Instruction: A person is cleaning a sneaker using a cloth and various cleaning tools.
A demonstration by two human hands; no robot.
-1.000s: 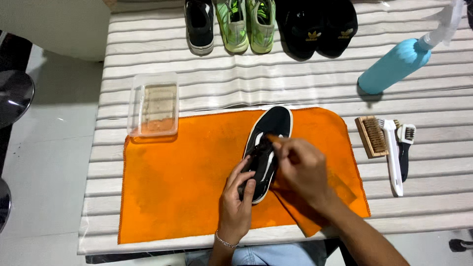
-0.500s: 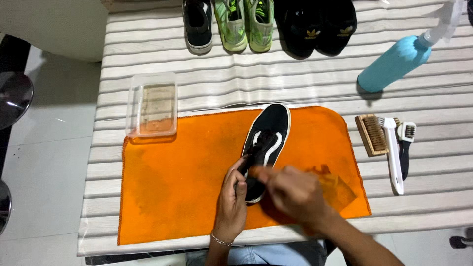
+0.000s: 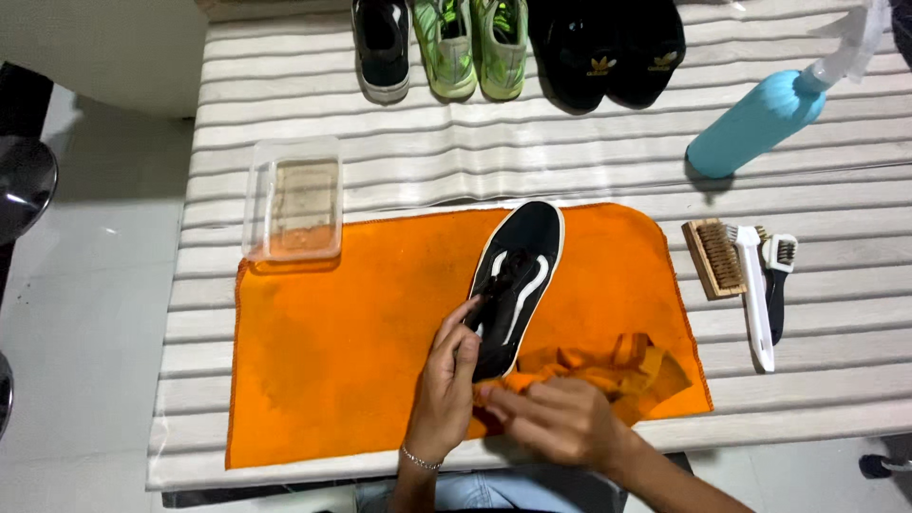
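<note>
Steady the black sneaker (image 3: 518,275) with left hand (image 3: 446,385) fingers curled round its heel; keep right hand (image 3: 556,418) closed on bunched orange cloth (image 3: 608,370), wiping firmly

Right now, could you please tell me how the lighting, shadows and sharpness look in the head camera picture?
In the head view, light is even and soft; the turquoise spray bottle casts a short shadow at its base on the white slatted table. The black canvas shoe with white stripe and the orange cloth look sharp; the right hand is slightly smeared, and the bottle's nozzle is washed out.
</note>
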